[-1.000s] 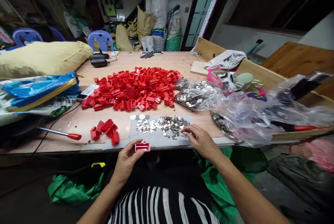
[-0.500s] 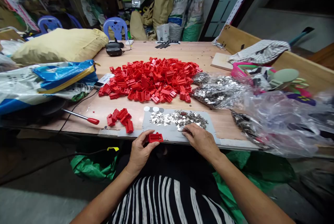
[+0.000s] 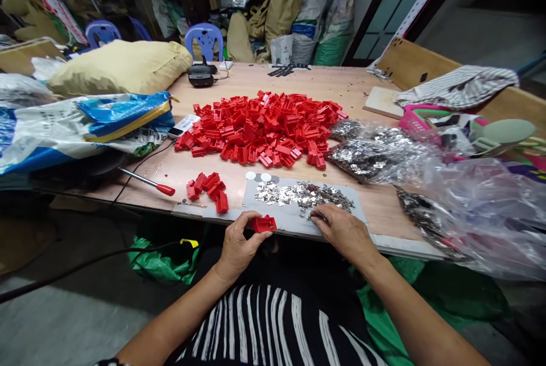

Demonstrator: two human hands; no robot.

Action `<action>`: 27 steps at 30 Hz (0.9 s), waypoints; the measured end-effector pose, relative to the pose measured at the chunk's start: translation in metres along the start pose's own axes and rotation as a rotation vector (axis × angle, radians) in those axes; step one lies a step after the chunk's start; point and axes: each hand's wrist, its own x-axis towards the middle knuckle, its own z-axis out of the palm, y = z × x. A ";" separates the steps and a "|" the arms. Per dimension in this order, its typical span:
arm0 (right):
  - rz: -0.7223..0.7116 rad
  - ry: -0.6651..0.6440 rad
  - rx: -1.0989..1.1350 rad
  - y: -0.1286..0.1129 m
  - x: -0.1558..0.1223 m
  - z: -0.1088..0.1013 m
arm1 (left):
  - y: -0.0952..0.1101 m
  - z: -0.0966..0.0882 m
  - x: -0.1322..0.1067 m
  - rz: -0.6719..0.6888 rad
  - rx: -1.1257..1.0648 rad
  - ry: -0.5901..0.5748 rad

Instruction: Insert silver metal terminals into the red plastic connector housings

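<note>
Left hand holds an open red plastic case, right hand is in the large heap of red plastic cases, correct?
Wrong on the right hand: in the head view, it is at the near edge of the small silver metal pieces on the flat grey mat. The left hand does hold the open red plastic case.

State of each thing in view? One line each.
Left hand: closed on red part
Red part: held, open side showing
Right hand: at metal pieces, grip unclear
Metal pieces: loose on gray mat
Big red pile: heaped on table
Small red pile: set apart
Tan sack: bulging
Striped cloth: crumpled
</note>
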 end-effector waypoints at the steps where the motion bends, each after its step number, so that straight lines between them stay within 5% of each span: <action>1: -0.007 0.005 0.001 0.000 0.001 -0.001 | 0.000 0.000 0.000 -0.001 -0.001 0.000; 19: -0.092 -0.141 -0.021 -0.059 0.051 -0.002 | 0.003 -0.002 0.000 0.004 0.001 -0.005; 27: -0.003 -0.095 -0.146 -0.073 0.052 0.001 | 0.000 -0.001 0.000 0.002 -0.018 -0.007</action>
